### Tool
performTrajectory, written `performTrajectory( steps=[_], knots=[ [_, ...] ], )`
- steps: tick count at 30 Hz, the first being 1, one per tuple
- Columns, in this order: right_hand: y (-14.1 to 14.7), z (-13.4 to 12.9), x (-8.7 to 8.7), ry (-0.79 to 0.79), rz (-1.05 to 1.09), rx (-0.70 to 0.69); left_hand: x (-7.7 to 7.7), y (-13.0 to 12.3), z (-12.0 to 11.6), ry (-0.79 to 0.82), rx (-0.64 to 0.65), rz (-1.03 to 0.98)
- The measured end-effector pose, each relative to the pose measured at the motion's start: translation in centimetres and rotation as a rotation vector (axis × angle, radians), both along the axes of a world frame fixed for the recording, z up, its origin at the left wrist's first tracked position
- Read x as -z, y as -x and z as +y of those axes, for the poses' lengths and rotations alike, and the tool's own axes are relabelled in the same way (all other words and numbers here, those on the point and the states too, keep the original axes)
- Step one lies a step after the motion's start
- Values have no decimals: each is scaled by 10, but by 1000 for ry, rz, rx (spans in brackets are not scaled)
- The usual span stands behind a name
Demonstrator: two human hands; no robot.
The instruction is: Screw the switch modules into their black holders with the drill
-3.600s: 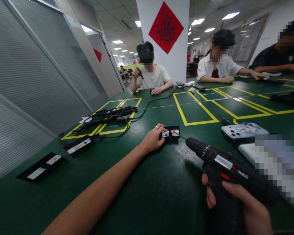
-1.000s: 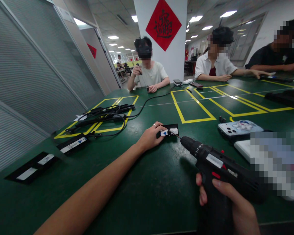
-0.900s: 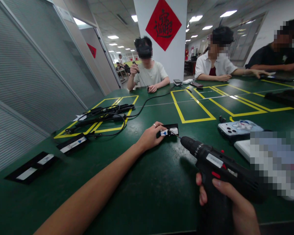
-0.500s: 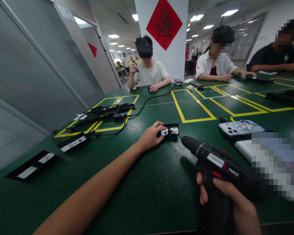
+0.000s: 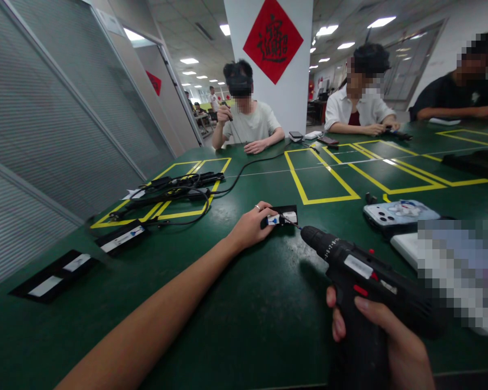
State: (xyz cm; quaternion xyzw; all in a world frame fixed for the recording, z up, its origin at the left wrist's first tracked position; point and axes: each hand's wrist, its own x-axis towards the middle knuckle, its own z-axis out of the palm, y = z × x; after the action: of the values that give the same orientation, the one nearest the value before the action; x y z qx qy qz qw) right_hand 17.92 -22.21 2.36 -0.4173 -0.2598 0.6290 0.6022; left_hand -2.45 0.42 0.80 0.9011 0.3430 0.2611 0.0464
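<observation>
So you've got the piece (image 5: pixel 287 209) flat-ish on the bench (image 5: pixel 236 319) out in front of you, and your left hand (image 5: pixel 250 227) has its left end clamped between fingers and thumb, probably so it can't skid or spin. Your right hand (image 5: pixel 394 325) is wrapped round the handle of the drill (image 5: pixel 350 260), and you're bringing it in from the right, nose tipped down a bit. Makes sense to me: with your fingers parked at one end, the bit (image 5: pixel 293 223) gets to the middle without crossing them. Can't tell if the tip is actually touching, though. As for looks, the piece is a small black thing with two white patches (image 5: pixel 290 217), a blue mark (image 5: pixel 273 219) on the left one, and a dark gap between them, right about where your bit ends. Your fingers hide part of it. The far-left piece (image 5: pixel 63 275) and the long-label piece (image 5: pixel 124 237) sit well apart from it, off to your left, which I guess keeps them out of your elbow's way.
</observation>
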Motion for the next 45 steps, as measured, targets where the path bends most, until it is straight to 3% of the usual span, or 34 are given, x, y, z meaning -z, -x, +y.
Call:
performTrajectory(
  steps=[45],
  knots=[
    [-1,0,2,19,14,11,1,0,0,-15,-1,1]
  ],
)
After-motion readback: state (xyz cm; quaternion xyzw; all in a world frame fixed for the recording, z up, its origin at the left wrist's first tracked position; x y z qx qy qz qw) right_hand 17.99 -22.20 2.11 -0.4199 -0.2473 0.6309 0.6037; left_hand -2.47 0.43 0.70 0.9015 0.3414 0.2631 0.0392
